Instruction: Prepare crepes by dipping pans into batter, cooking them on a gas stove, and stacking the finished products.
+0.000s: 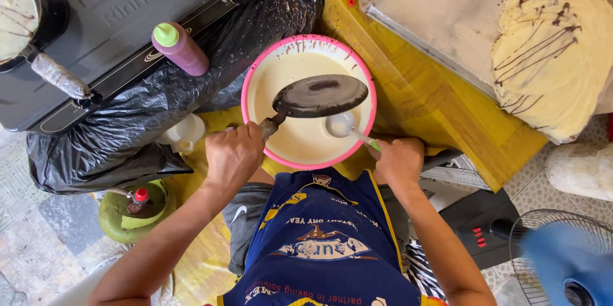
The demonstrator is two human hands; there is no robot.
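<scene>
— Over the pink-rimmed bowl [308, 103] of pale batter, what are the 2 hands doing?

— From the head camera, the left hand [234, 155] has its fingers closed tight around the handle of a small dark pan [321, 95], holding it face down just above the batter, so its round surface sits level with the liquid. The right hand [400, 160] is curled shut on the green handle of a white ladle [340, 124], whose bowl rests in the batter just beside the pan.

— Why does the bowl sit there?

— It stands on the yellow wooden table [440, 105], close against the person's apron, within easy reach of both hands, I judge.

— And around it?

— A purple squeeze bottle [181, 49] with a green cap lies on the black plastic sheet [128, 121] beside the gas stove [115, 19], where another pan [16, 12] holds a pale crepe. To the right, a stack of thin crepes [555, 51] streaked with chocolate rests on a lined tray [440, 19], well apart from the bowl. A green gas canister [131, 213] stands on the floor, and a fan [562, 255] sits at lower right.
</scene>
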